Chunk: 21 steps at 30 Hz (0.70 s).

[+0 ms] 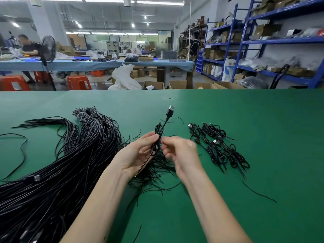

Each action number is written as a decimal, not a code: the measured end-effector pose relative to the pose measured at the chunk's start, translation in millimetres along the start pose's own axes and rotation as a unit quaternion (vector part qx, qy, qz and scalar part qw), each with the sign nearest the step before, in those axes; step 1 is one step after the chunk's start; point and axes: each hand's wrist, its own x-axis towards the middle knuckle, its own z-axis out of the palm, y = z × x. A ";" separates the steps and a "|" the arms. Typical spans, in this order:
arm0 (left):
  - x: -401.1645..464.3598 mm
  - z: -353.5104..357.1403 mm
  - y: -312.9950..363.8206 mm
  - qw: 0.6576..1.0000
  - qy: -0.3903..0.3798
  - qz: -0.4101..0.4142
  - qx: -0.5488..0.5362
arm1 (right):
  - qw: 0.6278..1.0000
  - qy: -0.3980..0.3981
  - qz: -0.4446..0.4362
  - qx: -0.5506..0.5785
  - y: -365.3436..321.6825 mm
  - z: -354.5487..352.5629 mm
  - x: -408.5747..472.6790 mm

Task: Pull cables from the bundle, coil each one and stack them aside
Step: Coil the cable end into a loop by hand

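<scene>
coiled cable (157,137) | left hand (138,153) grip pinches it upright | right hand (180,151) blurred, grip unclear

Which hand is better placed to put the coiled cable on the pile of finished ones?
Probably the right hand: the finished pile lies on its side. But the left hand grips the coiled USB cable, so a handover is needed.
</scene>
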 end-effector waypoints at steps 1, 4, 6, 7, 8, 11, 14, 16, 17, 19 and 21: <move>-0.7 -0.4 1.1 1.000 -0.001 0.008 0.019 | 0.976 -0.045 0.144 0.156 -4.5 -0.6 -2.3; -1.9 -2.2 5.8 0.999 0.005 0.012 0.029 | 0.911 -0.111 0.269 0.292 -8.6 -5.1 -6.0; -0.8 -1.8 6.5 1.000 0.016 -0.003 -0.013 | 0.983 -0.085 0.117 0.112 -5.5 -0.9 -3.4; -0.2 -1.2 6.4 0.999 0.020 -0.010 -0.037 | 0.999 -0.047 -0.002 0.009 -3.1 0.5 -2.1; 0.5 -0.5 5.9 0.998 0.023 -0.015 -0.062 | 0.990 -0.014 -0.112 -0.082 -1.0 0.8 -0.5; 1.6 0.9 4.3 0.994 0.023 -0.025 -0.100 | 0.910 0.007 -0.320 -0.265 5.9 -8.4 4.1; 1.8 0.1 3.6 0.993 0.024 -0.035 -0.107 | 0.861 0.006 -0.394 -0.321 9.0 -16.7 5.6; 2.2 -1.0 3.0 0.993 0.023 -0.040 -0.105 | 0.849 0.007 -0.416 -0.326 10.6 -17.3 5.4; 1.9 -0.9 2.1 0.994 0.020 -0.043 -0.103 | 0.856 0.008 -0.408 -0.317 11.5 -17.6 4.5; 2.0 -1.0 0.9 0.994 0.019 -0.046 -0.097 | 0.899 0.011 -0.337 -0.279 8.5 -16.0 2.5; 1.5 -1.5 0.8 0.995 0.029 -0.040 -0.085 | 0.960 0.005 -0.199 -0.196 4.6 -8.2 1.3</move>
